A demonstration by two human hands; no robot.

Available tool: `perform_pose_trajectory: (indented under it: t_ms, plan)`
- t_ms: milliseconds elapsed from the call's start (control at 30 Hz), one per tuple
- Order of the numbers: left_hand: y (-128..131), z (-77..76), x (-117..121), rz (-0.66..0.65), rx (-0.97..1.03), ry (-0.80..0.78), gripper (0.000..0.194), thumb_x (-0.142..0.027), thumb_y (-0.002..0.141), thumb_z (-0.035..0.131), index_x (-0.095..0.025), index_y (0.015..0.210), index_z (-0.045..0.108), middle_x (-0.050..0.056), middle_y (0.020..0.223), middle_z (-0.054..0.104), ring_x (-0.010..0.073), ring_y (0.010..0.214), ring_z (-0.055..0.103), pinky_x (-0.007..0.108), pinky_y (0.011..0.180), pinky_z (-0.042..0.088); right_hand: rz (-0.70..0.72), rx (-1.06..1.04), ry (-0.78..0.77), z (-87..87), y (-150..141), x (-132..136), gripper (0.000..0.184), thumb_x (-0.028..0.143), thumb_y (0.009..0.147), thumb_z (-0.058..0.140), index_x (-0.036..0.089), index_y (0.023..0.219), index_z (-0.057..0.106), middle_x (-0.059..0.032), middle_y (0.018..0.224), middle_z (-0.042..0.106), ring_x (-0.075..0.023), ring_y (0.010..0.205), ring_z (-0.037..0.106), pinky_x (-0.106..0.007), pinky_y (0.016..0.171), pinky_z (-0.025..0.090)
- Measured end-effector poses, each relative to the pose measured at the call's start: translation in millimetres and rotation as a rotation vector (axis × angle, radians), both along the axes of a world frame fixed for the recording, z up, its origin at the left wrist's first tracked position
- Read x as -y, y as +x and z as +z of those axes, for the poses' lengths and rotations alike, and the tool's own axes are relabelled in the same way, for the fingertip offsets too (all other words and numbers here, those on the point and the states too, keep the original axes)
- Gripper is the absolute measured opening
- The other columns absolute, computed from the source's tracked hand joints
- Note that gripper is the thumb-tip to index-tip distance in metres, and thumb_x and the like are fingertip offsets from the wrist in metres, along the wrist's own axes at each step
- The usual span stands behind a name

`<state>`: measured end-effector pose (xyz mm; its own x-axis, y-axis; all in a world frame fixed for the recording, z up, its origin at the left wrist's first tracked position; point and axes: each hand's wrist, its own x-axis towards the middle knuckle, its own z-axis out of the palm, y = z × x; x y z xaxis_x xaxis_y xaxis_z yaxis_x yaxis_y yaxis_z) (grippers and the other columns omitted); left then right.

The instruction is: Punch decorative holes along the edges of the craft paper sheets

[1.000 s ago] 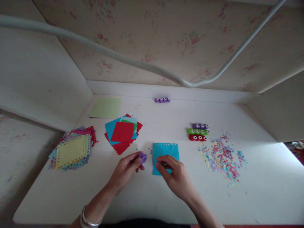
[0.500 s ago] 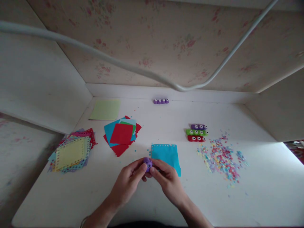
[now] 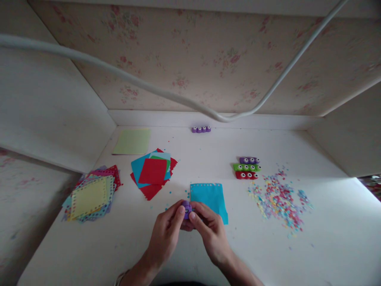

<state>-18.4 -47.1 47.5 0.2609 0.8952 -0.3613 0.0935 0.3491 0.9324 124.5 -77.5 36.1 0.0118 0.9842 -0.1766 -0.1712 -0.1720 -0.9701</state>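
Note:
A small purple craft punch [image 3: 186, 209] is held up between both hands over the near middle of the table. My left hand [image 3: 167, 228] pinches its left side with thumb and fingers. From the right, my right hand [image 3: 210, 232] grips the same punch, its fingertips partly hidden behind it. Just beyond my right hand lies a blue paper sheet [image 3: 210, 198] with a row of punched holes along its far edge. A few blue paper bits are scattered left of that sheet.
Red, blue and green papers [image 3: 153, 171] overlap left of centre. Hole-edged sheets [image 3: 89, 196] are piled at far left, near a pale green sheet [image 3: 132, 141]. Rows of punches [image 3: 247, 167] stand right, beside confetti [image 3: 281, 196]; purple punches [image 3: 201, 129] line the back. A white cable [image 3: 166, 94] hangs above.
The purple punch has turned slightly in the hands, and the fingers have shifted a little around it. The view has tilted slightly upward. The things on the table stay in place.

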Motion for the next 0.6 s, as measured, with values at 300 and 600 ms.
perform_pose_trajectory:
  t_ms: [300,600]
  plan:
    - [-1,0.8,-6,-0.034,0.097,-0.184,0.064,-0.064,0.087,0.058,-0.011,0.120,0.068,0.012,0.092,0.077,0.0246,0.075,0.073,0.036,0.069,0.062,0.022,-0.309,-0.192,-5.5,0,1,0.031,0.045,0.091,0.066,0.025,0.114,0.070,-0.0068,0.112,0.071,-0.0240,0.102,0.066,-0.040,0.089,0.052]
    - [8,-5.4,-4,0.027,0.104,-0.255,0.071,-0.068,0.082,0.062,-0.007,0.120,0.068,0.013,0.081,0.076,0.0231,0.066,0.073,0.034,0.064,0.062,-0.028,-0.357,-0.257,-12.7,3,2,0.035,0.046,0.089,0.069,0.022,0.114,0.073,-0.0072,0.113,0.072,-0.0226,0.101,0.065,-0.036,0.087,0.051]
